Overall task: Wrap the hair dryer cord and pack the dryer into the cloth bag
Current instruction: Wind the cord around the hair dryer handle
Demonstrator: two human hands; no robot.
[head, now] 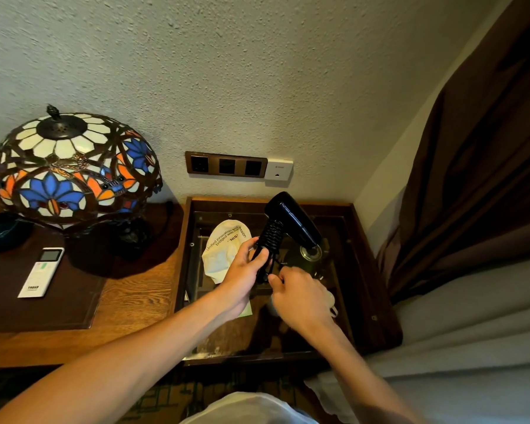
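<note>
A black hair dryer (291, 220) is held up over a glass-topped side table, barrel pointing down to the right. Its black cord (271, 232) is coiled in tight turns around the handle. My left hand (242, 270) grips the lower end of the wrapped handle. My right hand (300, 296) sits just below and to the right, fingers pinched on the loose end of the cord. The cream cloth bag (224, 255) with printed text lies flat on the glass behind my left hand, partly hidden by it.
The side table (377, 289) has a raised wooden rim. A stained-glass lamp (71, 169), a white remote (42, 272) and a dark bowl (0, 231) stand on the wooden desk at left. Wall sockets (227, 164) sit above the table. A brown curtain (478, 179) and a bed (471, 332) are at right.
</note>
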